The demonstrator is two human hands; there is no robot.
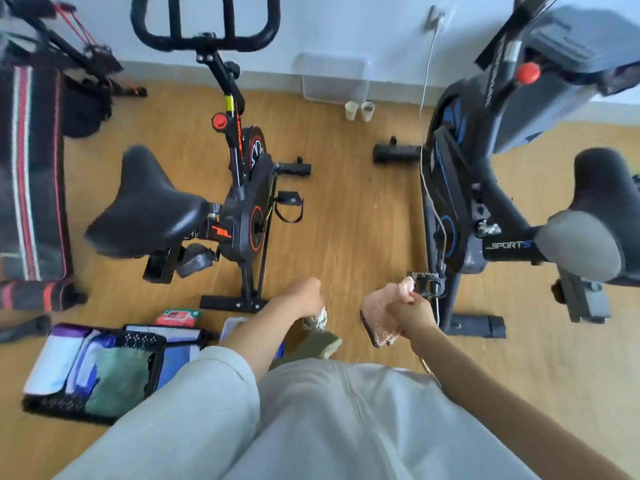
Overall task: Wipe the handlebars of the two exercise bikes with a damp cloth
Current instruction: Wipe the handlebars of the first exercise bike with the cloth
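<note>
Two exercise bikes stand on the wooden floor. The black and orange bike (242,202) is on the left, its black handlebars (204,32) at the top of the view near the wall. On the right is the grey and blue bike (485,188); its console end (561,46) fills the upper right corner. My right hand (414,311) grips a pink cloth (381,313) low between the bikes, close to the right bike's pedal (426,284). My left hand (304,294) is closed in a fist with nothing visible in it. Both hands are far from either handlebar.
An open black bag (100,368) with folded cloths lies at the lower left, a wipes packet (178,317) beside it. Two paper cups (360,110) and a clear bin (334,77) stand by the wall. A white cable (424,109) hangs by the right bike. A striped bench (31,174) sits far left.
</note>
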